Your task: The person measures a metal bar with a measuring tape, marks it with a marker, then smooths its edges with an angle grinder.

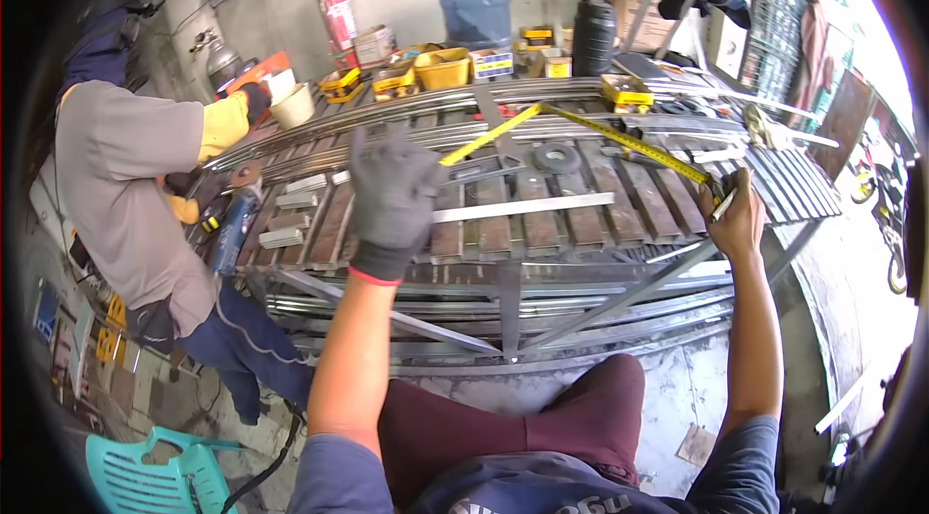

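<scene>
My left hand (392, 196), in a dark grey glove, is raised over the slatted metal bench (573, 239). It is closed on the free end of a yellow tape measure (629, 138), whose blade is bent into a peak between my hands. A pale flat metal bar (527, 207) lies across the slats, its left end beside or behind the glove. At the bench's right, my bare right hand (740, 214) grips the tape's body, mostly hidden by the fingers. A short white pen-like stick (724, 205) also sticks out of that hand.
A co-worker (145, 146) in yellow gloves stands at the left near an angle grinder (235, 219). On the bench lie a round disc (557, 158), short metal pieces (283, 236) and long tubes. Behind stand yellow containers (442, 69) and a fire extinguisher (338, 18). A turquoise chair (155, 475) is at lower left.
</scene>
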The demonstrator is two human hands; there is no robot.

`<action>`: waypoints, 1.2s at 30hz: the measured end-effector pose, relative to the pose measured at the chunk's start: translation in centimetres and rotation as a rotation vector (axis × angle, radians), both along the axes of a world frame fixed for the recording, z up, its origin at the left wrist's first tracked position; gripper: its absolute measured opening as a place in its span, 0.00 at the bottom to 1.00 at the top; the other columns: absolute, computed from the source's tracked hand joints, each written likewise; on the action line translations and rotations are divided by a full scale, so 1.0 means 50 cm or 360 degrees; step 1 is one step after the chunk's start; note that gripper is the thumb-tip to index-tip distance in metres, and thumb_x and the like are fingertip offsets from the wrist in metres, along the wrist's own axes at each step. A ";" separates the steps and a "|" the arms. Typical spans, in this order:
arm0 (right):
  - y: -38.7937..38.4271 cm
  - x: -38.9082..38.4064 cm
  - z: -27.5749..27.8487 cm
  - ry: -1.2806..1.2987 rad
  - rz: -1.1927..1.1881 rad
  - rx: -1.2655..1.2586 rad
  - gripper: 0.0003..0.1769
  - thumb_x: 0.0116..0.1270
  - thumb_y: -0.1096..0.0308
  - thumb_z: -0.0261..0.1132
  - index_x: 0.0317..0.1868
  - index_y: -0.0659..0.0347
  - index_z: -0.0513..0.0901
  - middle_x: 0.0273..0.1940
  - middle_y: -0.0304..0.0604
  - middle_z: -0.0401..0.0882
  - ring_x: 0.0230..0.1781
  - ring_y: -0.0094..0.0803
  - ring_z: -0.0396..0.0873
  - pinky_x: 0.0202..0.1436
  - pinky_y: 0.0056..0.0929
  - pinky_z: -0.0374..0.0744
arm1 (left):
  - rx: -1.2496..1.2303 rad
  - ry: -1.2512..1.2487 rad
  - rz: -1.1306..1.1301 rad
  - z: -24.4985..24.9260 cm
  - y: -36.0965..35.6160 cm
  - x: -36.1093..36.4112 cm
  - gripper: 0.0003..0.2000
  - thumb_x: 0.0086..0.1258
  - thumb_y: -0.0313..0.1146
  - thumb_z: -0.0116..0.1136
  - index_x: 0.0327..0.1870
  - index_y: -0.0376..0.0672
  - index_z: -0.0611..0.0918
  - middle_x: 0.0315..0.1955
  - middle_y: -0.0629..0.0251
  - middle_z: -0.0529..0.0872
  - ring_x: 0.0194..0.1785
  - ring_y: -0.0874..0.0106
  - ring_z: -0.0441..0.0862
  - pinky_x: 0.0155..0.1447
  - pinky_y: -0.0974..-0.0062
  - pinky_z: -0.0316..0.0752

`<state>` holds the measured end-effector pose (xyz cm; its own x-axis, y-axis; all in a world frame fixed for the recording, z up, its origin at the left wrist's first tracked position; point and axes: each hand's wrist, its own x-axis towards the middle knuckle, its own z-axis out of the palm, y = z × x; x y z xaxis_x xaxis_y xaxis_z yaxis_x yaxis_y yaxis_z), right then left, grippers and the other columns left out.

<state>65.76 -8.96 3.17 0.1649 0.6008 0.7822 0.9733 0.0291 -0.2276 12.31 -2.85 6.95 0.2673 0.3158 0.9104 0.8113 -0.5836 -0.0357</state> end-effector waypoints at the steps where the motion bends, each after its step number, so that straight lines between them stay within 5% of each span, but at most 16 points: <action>1: -0.008 0.022 0.008 0.0053 0.0018 0.0001 0.31 0.69 0.53 0.83 0.57 0.64 0.77 0.40 0.59 0.89 0.42 0.65 0.89 0.48 0.58 0.84 | 0.0002 0.0032 -0.0033 0.008 0.002 -0.010 0.03 0.71 0.35 0.74 0.41 0.56 0.91 0.47 0.72 0.90 0.68 0.59 0.85 0.91 0.32 0.52; 7: -0.091 0.092 0.018 -0.0105 0.0235 -0.0115 0.23 0.63 0.70 0.70 0.57 0.65 0.75 0.42 0.62 0.90 0.43 0.68 0.90 0.52 0.58 0.87 | -0.0261 0.0229 -0.0184 -0.002 0.004 -0.049 0.04 0.72 0.34 0.72 0.39 0.58 0.89 0.48 0.76 0.91 0.63 0.61 0.86 0.90 0.35 0.55; 11: -0.092 0.048 0.027 -0.0248 0.0286 -0.0082 0.23 0.63 0.68 0.74 0.55 0.64 0.75 0.41 0.60 0.90 0.43 0.65 0.91 0.50 0.57 0.87 | -0.0235 0.0161 -0.0389 -0.015 0.031 0.005 0.01 0.72 0.32 0.72 0.40 0.52 0.89 0.47 0.71 0.92 0.55 0.59 0.87 0.85 0.42 0.67; 15: -0.041 -0.057 0.027 -0.0147 0.0376 -0.0200 0.26 0.69 0.62 0.79 0.56 0.64 0.74 0.38 0.57 0.88 0.41 0.62 0.90 0.46 0.58 0.85 | -0.0563 0.0124 -0.0924 0.063 -0.054 0.195 0.22 0.81 0.43 0.70 0.71 0.49 0.90 0.58 0.61 0.92 0.64 0.56 0.87 0.82 0.44 0.69; 18: 0.016 -0.093 0.026 -0.0300 0.0342 -0.0154 0.30 0.71 0.56 0.81 0.57 0.65 0.74 0.35 0.57 0.88 0.38 0.63 0.89 0.44 0.59 0.84 | -0.0064 0.0198 -0.0691 0.007 -0.006 0.258 0.37 0.84 0.49 0.68 0.88 0.43 0.73 0.63 0.54 0.90 0.67 0.51 0.87 0.85 0.45 0.68; 20: 0.057 -0.091 0.023 -0.0298 0.0134 -0.0161 0.32 0.72 0.52 0.82 0.58 0.66 0.73 0.35 0.60 0.89 0.39 0.65 0.90 0.45 0.61 0.84 | -0.0125 0.0352 -0.0319 -0.002 0.040 0.267 0.40 0.86 0.52 0.64 0.91 0.39 0.68 0.69 0.50 0.89 0.71 0.49 0.86 0.87 0.45 0.67; 21: 0.079 -0.079 0.030 -0.0172 -0.0020 -0.0336 0.36 0.77 0.45 0.78 0.62 0.67 0.73 0.41 0.69 0.91 0.45 0.71 0.91 0.47 0.64 0.84 | -0.0250 0.0328 -0.0226 -0.008 0.065 0.256 0.41 0.85 0.54 0.63 0.91 0.38 0.68 0.71 0.48 0.87 0.73 0.48 0.85 0.87 0.44 0.66; 26: 0.192 0.046 -0.054 -0.0054 -0.0262 -0.0185 0.36 0.76 0.45 0.79 0.62 0.67 0.73 0.46 0.71 0.90 0.51 0.72 0.89 0.55 0.68 0.81 | -0.1001 0.0440 0.0262 -0.038 0.183 0.181 0.46 0.82 0.61 0.61 0.91 0.36 0.67 0.79 0.39 0.83 0.79 0.45 0.83 0.85 0.46 0.70; 29: 0.236 0.085 -0.115 0.0052 -0.0270 -0.0065 0.38 0.73 0.45 0.82 0.62 0.67 0.74 0.51 0.69 0.88 0.55 0.75 0.85 0.60 0.68 0.78 | -0.1545 0.0537 0.0256 -0.041 0.241 0.148 0.49 0.78 0.59 0.64 0.92 0.35 0.65 0.71 0.37 0.89 0.72 0.41 0.88 0.79 0.49 0.79; 30: 0.239 0.088 -0.120 0.0025 -0.0259 -0.0049 0.38 0.72 0.45 0.82 0.62 0.67 0.74 0.50 0.68 0.88 0.55 0.75 0.84 0.60 0.68 0.78 | -0.1342 0.0510 0.0113 -0.099 0.288 0.128 0.44 0.76 0.59 0.64 0.88 0.41 0.74 0.62 0.42 0.94 0.65 0.42 0.92 0.72 0.49 0.84; 34: 0.225 0.079 -0.105 0.0116 -0.0233 -0.0212 0.43 0.69 0.43 0.85 0.65 0.67 0.75 0.57 0.70 0.87 0.63 0.73 0.82 0.68 0.67 0.77 | -0.1413 0.0583 0.0213 -0.080 0.294 0.158 0.28 0.73 0.59 0.69 0.69 0.54 0.92 0.58 0.52 0.97 0.63 0.48 0.94 0.68 0.49 0.86; 36: 0.222 0.071 -0.098 0.0159 -0.0229 -0.0286 0.44 0.68 0.43 0.86 0.67 0.67 0.76 0.60 0.69 0.87 0.67 0.71 0.82 0.72 0.66 0.77 | -0.1422 0.0708 0.0319 -0.062 0.290 0.177 0.29 0.73 0.58 0.70 0.68 0.51 0.92 0.58 0.50 0.97 0.61 0.48 0.95 0.67 0.49 0.87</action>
<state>69.29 2.12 -1.74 0.3297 0.6936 0.6404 0.9370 -0.1575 -0.3118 21.16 11.66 3.87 0.3916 0.9078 0.1505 0.9165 -0.3994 0.0246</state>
